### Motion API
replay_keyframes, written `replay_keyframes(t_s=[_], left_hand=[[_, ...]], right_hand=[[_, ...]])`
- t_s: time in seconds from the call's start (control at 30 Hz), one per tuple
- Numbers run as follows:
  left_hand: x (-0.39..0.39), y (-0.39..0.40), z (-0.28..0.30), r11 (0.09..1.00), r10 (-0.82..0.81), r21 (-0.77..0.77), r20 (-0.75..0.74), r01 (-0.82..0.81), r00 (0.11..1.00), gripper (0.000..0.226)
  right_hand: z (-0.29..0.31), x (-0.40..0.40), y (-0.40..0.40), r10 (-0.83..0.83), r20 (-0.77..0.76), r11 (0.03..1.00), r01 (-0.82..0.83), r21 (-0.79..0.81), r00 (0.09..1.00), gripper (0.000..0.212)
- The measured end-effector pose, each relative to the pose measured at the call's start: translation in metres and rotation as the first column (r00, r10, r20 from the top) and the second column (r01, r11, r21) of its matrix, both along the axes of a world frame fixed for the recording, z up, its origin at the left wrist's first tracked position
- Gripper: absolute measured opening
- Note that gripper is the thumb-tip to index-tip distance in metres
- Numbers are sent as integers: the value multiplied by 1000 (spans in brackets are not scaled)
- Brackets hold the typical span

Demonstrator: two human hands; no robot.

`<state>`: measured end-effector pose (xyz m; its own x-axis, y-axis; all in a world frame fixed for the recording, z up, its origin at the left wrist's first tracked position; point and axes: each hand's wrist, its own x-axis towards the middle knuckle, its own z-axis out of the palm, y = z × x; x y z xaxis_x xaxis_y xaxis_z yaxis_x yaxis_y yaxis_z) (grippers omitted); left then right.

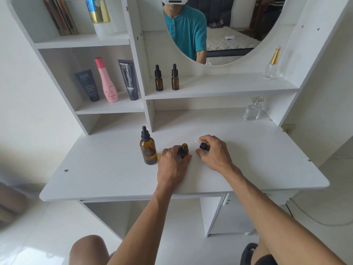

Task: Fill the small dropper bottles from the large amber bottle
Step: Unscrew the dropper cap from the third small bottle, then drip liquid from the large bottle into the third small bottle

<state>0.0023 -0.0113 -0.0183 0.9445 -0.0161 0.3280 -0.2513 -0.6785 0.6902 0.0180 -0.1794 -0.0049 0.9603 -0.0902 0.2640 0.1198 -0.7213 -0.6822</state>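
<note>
The large amber bottle (148,150) stands capped with its black dropper top on the white desk (267,159). Just right of it, my left hand (172,165) grips a small amber dropper bottle (184,149) that stands upright with its neck uncovered. My right hand (212,152) holds that bottle's black dropper cap (204,146) a little to the right, its glass pipette pointing left just above the desk. Two more small capped dropper bottles (158,79) (175,78) stand on the shelf under the mirror.
Three cosmetic containers (108,83) stand in the left shelf compartment. A clear glass perfume bottle (253,109) sits at the desk's back right, another with a gold neck (272,64) on the shelf above. An oval mirror (219,25) hangs behind.
</note>
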Motion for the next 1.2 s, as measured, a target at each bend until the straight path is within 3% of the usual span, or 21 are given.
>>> replay_keyframes(t_s=[0.17,0.37,0.53,0.7,0.8,0.9,1.07,1.2], left_hand=[[-3,-1,2,1000,8,-14,-25,-9,1000,29],[-12,1,9,997,44,-62,-102,-51,994,62],[-32,10,10,994,54,-95,-86,-62,995,41],[-55,28,12,966,199,-186,99,-178,975,18],[-59,42,19,913,356,-275,179,-301,917,27],[-50,57,26,852,466,-336,139,-401,874,43],[-25,73,23,874,337,-371,-3,-314,941,75],[-16,73,23,881,227,-415,-44,-225,973,60]], right_hand=[[1,-1,-1,8,-23,1000,-8,-7,1000,41],[12,0,-5,40,-100,997,-46,-60,994,55],[30,-1,-10,63,-185,985,-91,-147,981,65],[62,-8,15,121,-20,987,-123,-103,992,47],[83,-11,45,189,45,981,-187,-44,981,42],[99,-11,77,269,68,963,-270,8,961,41],[110,-5,118,357,38,934,-357,20,934,46],[109,2,133,353,-1,935,-353,-41,935,39]])
